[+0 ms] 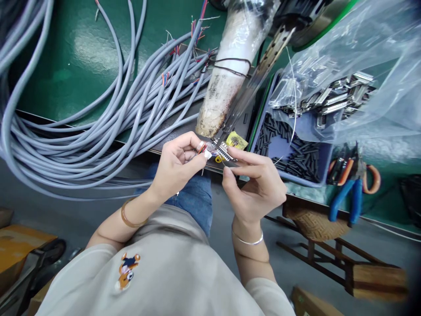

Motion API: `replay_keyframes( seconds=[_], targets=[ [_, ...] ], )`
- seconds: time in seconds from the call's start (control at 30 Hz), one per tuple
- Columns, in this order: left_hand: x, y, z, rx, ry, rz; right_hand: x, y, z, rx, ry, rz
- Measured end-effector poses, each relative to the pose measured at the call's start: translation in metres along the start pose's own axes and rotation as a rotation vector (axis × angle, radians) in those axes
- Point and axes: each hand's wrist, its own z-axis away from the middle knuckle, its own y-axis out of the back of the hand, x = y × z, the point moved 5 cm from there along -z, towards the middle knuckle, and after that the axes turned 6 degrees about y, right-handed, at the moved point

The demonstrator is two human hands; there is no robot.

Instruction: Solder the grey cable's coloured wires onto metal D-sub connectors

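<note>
My left hand is closed in a pinch on thin coloured wires, with a small white wrap near the fingertips. Just right of them sits a metal multi-pin connector, close to the tip of a soldering iron that slants down from above. Thumb and fingers of my right hand are closed on a fine solder wire, which comes down from the upper right. My right index finger lies at the connector's edge; whether it touches is hard to tell. A yellow sponge-like piece lies behind the connector.
Grey cables with stripped ends fill the left. A wrapped white cylinder stands beside the iron. At right are a blue bin of black tubes, a plastic bag of metal shells, and blue-handled pliers. A wooden stool stands below.
</note>
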Motion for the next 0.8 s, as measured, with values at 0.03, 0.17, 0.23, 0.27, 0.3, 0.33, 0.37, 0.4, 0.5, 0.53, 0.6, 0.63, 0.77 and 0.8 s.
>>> replay_keyframes(
  seconds=[0.03, 0.17, 0.23, 0.27, 0.3, 0.33, 0.37, 0.4, 0.5, 0.53, 0.6, 0.63, 0.77, 0.8],
  targets=[
    [0.0, 0.0, 0.0, 0.001, 0.006, 0.004, 0.0, 0.0, 0.001, 0.002, 0.003, 0.005],
    [-0.002, 0.001, 0.0, 0.006, 0.039, 0.008, 0.002, -0.001, 0.004, -0.007, 0.003, 0.019],
    [-0.002, 0.001, -0.001, 0.0, 0.043, 0.008, 0.002, -0.002, 0.004, -0.014, 0.006, 0.02],
    [-0.002, 0.001, -0.001, -0.002, 0.041, 0.007, 0.002, -0.002, 0.003, -0.015, 0.009, 0.02],
    [-0.002, 0.0, -0.001, -0.001, 0.039, 0.005, 0.003, -0.002, 0.003, -0.016, 0.009, 0.022],
    [-0.001, 0.0, 0.0, 0.003, 0.039, 0.002, 0.003, -0.002, 0.002, -0.015, 0.009, 0.027],
    [-0.001, 0.0, 0.0, 0.009, 0.038, -0.002, 0.002, -0.002, 0.001, -0.014, 0.008, 0.033],
    [0.0, 0.0, 0.0, 0.017, 0.034, -0.008, 0.002, -0.002, 0.0, -0.013, 0.008, 0.04],
    [0.004, -0.001, 0.001, 0.041, 0.016, -0.031, -0.001, -0.002, -0.003, -0.012, 0.02, 0.064],
    [0.005, -0.002, 0.002, 0.046, 0.009, -0.037, -0.002, -0.002, -0.003, -0.015, 0.026, 0.074],
    [0.008, -0.002, 0.002, 0.048, 0.004, -0.044, -0.004, -0.002, -0.003, -0.024, 0.044, 0.1],
    [0.008, -0.003, 0.002, 0.044, 0.008, -0.048, -0.005, -0.002, -0.002, -0.027, 0.058, 0.114],
    [0.005, -0.001, 0.003, 0.03, 0.052, -0.066, -0.008, -0.004, 0.004, -0.058, 0.141, 0.183],
    [0.004, 0.0, 0.003, 0.034, 0.063, -0.067, -0.008, -0.004, 0.005, -0.067, 0.155, 0.196]
  ],
)
